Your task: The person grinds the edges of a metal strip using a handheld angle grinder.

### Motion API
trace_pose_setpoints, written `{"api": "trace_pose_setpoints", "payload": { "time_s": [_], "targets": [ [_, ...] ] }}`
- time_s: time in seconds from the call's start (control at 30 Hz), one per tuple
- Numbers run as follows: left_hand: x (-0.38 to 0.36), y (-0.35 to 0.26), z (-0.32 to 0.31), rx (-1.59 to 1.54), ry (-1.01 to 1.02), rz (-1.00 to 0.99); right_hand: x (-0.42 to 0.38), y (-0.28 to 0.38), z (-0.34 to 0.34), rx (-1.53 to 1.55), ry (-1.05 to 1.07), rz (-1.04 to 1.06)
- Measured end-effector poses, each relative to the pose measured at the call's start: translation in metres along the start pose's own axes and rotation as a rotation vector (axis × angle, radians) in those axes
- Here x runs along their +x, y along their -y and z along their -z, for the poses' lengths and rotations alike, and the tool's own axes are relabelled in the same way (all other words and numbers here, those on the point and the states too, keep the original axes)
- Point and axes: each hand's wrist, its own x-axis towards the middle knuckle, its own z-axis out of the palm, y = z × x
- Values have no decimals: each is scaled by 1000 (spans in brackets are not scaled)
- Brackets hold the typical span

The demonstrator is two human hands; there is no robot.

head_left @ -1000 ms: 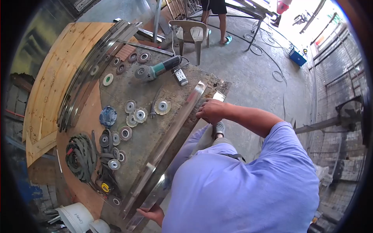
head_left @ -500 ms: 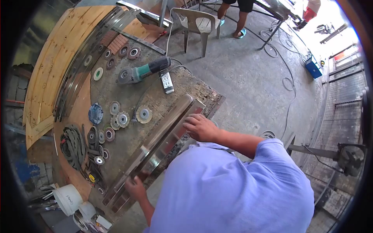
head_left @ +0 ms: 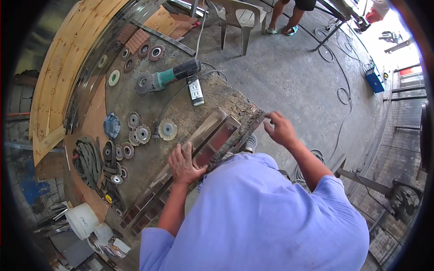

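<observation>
My left hand (head_left: 183,165) lies over the polished metal bars with its fingers spread. One long metal bar (head_left: 205,126) runs diagonally along the bench's near edge. Beside it is a second bar (head_left: 221,136), with a reddish, reflective face. My right hand (head_left: 281,129) is raised just past the bench corner, near the right end of the bars. Its fingers are bent, with a gap between thumb and fingertips, and nothing shows in it.
On the bench (head_left: 181,101) lie an angle grinder (head_left: 167,77), a power strip (head_left: 195,91), several abrasive discs (head_left: 167,129) and dark belts (head_left: 86,162). Buckets (head_left: 82,220) stand lower left. Behind are a chair (head_left: 244,20), a person's legs (head_left: 294,20) and a blue box (head_left: 374,80).
My left hand has moved up and right along the bars, from their lower end to nearer the middle. My right hand has left the bars and moved up and right past the bench corner.
</observation>
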Motion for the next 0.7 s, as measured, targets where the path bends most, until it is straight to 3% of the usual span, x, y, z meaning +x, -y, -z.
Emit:
{"api": "trace_pose_setpoints", "payload": {
  "time_s": [0.03,0.27,0.57,0.7],
  "targets": [
    [1,3,-8,28,-126,-61,5,8,4,-1,-20,-23],
    [3,9,-9,-78,-197,-96,45,79,4,54,25,52],
    [0,4,5,-125,-153,-52,226,154,-77,-156,214,525],
    [-1,4,-4,-107,-141,-6,299,169,-122,-396,208,577]
  ]
}}
